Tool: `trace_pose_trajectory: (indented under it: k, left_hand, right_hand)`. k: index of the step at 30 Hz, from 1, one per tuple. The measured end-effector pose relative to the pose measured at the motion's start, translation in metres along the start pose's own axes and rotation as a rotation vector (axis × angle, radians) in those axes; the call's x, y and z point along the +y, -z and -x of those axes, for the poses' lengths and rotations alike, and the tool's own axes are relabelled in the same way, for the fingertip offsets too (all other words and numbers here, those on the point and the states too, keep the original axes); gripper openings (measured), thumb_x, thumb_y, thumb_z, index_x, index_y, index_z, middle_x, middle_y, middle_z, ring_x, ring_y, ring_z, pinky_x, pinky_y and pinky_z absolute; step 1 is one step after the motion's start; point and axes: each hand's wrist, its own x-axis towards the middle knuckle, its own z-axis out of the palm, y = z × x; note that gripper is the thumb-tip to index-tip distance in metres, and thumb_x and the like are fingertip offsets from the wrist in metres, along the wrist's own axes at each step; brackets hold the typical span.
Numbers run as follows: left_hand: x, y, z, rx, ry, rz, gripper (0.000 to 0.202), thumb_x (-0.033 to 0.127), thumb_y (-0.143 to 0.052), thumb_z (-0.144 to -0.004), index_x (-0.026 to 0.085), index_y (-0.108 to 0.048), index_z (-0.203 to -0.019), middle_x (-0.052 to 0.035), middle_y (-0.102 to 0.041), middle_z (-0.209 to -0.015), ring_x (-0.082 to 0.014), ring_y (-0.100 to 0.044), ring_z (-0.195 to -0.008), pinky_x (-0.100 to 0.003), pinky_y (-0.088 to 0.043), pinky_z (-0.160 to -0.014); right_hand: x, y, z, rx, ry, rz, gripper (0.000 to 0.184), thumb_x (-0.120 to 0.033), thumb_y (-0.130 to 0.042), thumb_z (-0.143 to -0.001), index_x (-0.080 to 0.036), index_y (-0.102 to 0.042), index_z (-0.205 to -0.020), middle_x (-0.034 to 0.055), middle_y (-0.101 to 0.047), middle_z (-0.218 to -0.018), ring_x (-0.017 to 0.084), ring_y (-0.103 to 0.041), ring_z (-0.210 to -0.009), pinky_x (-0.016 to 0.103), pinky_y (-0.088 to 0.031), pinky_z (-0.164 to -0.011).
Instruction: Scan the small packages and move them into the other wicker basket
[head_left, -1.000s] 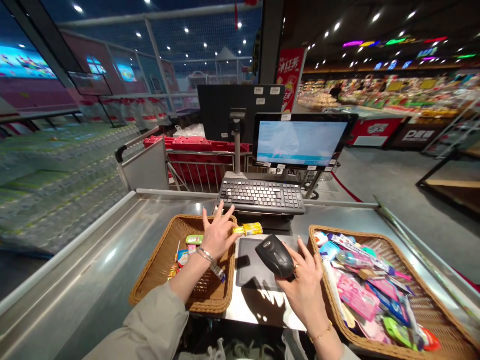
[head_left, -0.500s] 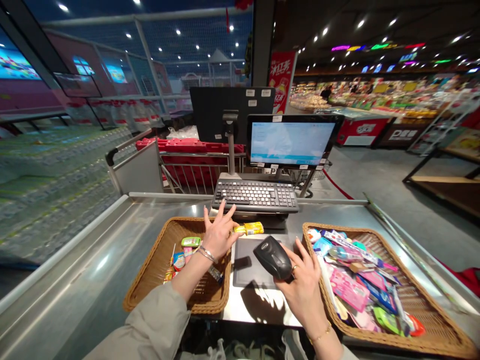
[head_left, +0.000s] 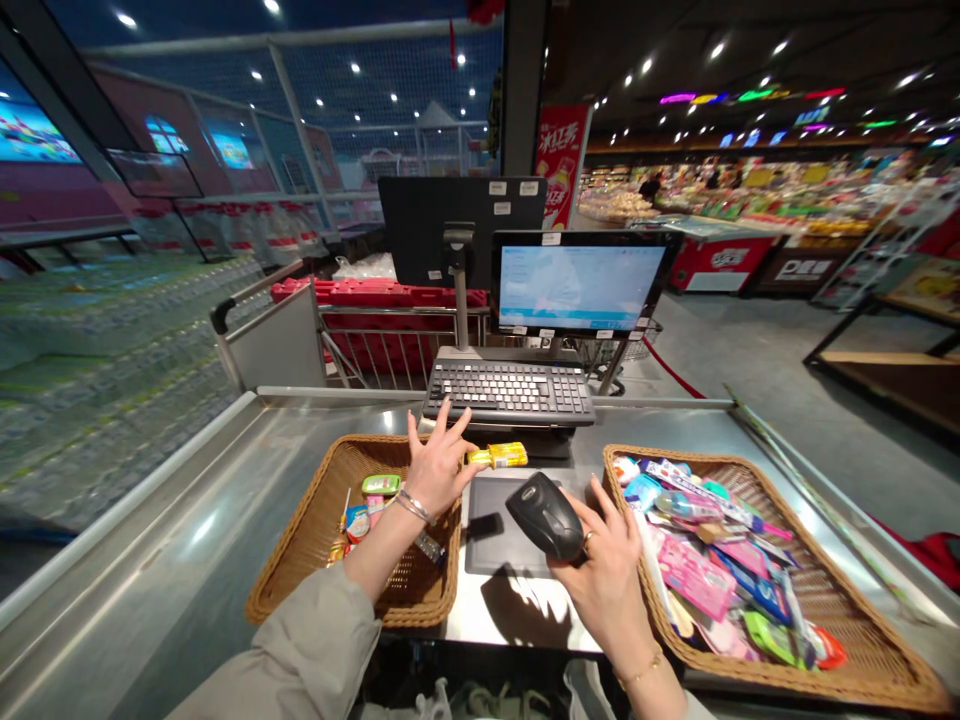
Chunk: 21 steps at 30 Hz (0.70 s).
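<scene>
My left hand (head_left: 436, 472) is over the right rim of the left wicker basket (head_left: 281, 535). Its thumb and index finger pinch one end of a small yellow packet (head_left: 506, 455), while the other fingers are spread towards the keyboard (head_left: 514, 390). My right hand (head_left: 606, 560) is wrapped round a black handheld barcode scanner (head_left: 546, 515), whose head faces up and left; its handle is hidden. Beneath the scanner lies a dark flat pad (head_left: 487, 555) set in the metal counter. Several small packaged items, among them a green pack (head_left: 381, 485), are in the left basket.
To the right stands a wicker basket (head_left: 892, 655) heaped with toothbrushes, tubes and packs. A lit monitor (head_left: 577, 285) and a second screen seen from behind (head_left: 420, 235) rise past the keyboard. A shopping cart (head_left: 360, 345) stands beyond the counter (head_left: 187, 530).
Both hands, the packet and the scanner keep nearly the same places. Only a slight shift of the camera view shows.
</scene>
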Motion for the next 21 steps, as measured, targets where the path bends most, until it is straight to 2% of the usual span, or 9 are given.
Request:
trace_pose_trajectory:
  k: [8,21]
  left_hand:
    - [0.006,-0.002,-0.009,0.007,-0.033,0.016,0.016,0.037,-0.061,-0.085,0.023,-0.067,-0.086,-0.0072,-0.047,-0.144,-0.0357,-0.02,-0.144,-0.076,0.003,-0.106]
    - [0.028,-0.016,-0.037,0.004,-0.127,0.077,0.014,0.036,-0.061,-0.086,0.024,-0.067,-0.086,-0.0064,-0.048,-0.143,-0.035,-0.022,-0.143,-0.074,0.004,-0.107]
  right_hand:
    - [0.011,0.004,0.004,-0.029,-0.102,0.036,0.031,-0.024,-0.06,-0.071,-0.023,-0.064,-0.102,0.004,-0.063,-0.124,0.031,-0.034,-0.137,0.06,-0.017,-0.11]
    - [0.03,0.017,0.013,0.104,-0.239,0.093,0.03,-0.034,-0.061,-0.076,-0.025,-0.064,-0.105,0.0044,-0.064,-0.122,0.029,-0.039,-0.134,0.058,-0.016,-0.111]
